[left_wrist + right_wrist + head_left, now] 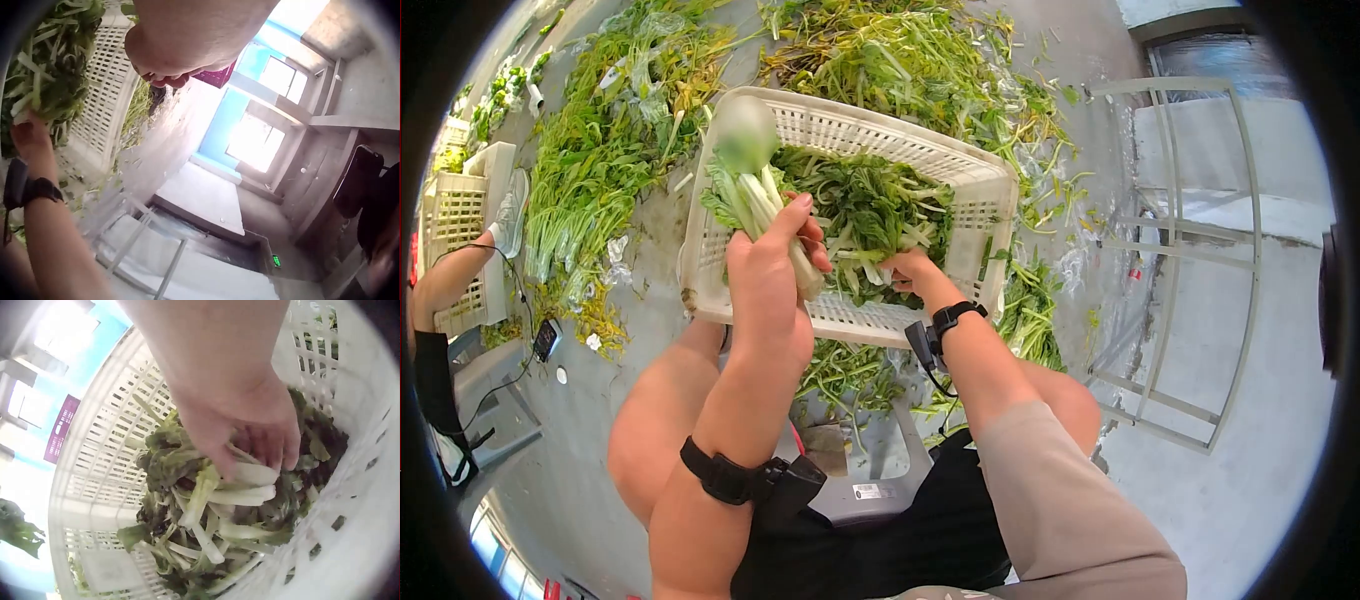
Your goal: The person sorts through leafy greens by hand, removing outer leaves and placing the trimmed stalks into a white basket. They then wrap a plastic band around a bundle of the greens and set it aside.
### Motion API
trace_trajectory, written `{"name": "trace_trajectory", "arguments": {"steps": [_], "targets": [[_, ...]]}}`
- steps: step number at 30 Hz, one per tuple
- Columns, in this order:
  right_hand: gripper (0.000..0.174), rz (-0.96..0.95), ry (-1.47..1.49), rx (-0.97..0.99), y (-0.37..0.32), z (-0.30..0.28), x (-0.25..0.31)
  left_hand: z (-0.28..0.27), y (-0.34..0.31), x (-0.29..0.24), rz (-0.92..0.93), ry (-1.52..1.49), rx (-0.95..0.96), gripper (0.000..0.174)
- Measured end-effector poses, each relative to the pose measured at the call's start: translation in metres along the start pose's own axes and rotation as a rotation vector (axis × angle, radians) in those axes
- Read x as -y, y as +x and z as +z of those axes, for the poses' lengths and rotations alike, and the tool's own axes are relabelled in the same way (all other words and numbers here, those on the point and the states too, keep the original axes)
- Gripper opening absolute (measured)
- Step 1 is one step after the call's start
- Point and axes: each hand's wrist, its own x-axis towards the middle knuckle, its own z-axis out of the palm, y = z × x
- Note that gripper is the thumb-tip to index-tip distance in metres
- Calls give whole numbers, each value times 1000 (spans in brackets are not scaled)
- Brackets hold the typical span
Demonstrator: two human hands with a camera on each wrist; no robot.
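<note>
In the head view my left hand (772,262) grips a bunch of leafy greens (752,203) by its pale stalks, held up over the left side of a white plastic crate (990,170). The top of that bunch is blurred. My right hand (912,272) reaches down inside the crate, among a pile of dark leafy greens (870,200). In the right wrist view, the thumb and curled fingers of this hand (250,419) grip thick white stalks (244,494) at the top of the pile. The left wrist view hides what the left hand holds.
Heaps of greens (590,190) and yellowed trimmings (910,60) cover the floor beyond the crate. A metal frame (1170,260) stands at the right by the wall. Another person's arm (450,280) and a second crate (455,215) are at the left.
</note>
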Motion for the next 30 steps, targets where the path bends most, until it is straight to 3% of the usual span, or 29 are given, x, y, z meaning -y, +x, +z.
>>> {"name": "trace_trajectory", "arguments": {"steps": [4, 7, 9, 14, 16, 21, 25, 30], "targets": [[26, -80, 89, 95, -33, -1, 2, 2, 0, -2, -17, 1, 5, 11], [24, -175, -34, 161, -48, -11, 3, 4, -2, -3, 2, 12, 6, 12], [25, -218, 27, 289, -67, -26, 5, 4, -3, -4, -18, 15, 2, 12], [25, -332, -26, 224, -139, -66, 25, -1, 0, 3, -17, 14, 52, 12], [29, -466, -43, 149, -193, -79, 38, 0, 0, 8, -28, 55, 72, 13], [30, -645, 70, 27, -288, -78, 32, 7, -11, 22, -101, 206, 124, 28], [32, -714, 343, 106, -277, -45, 21, 9, -17, 39, -171, 274, 194, 27], [31, -831, 318, 122, -268, -26, 30, 12, -16, 47, -205, 250, 238, 23]]}}
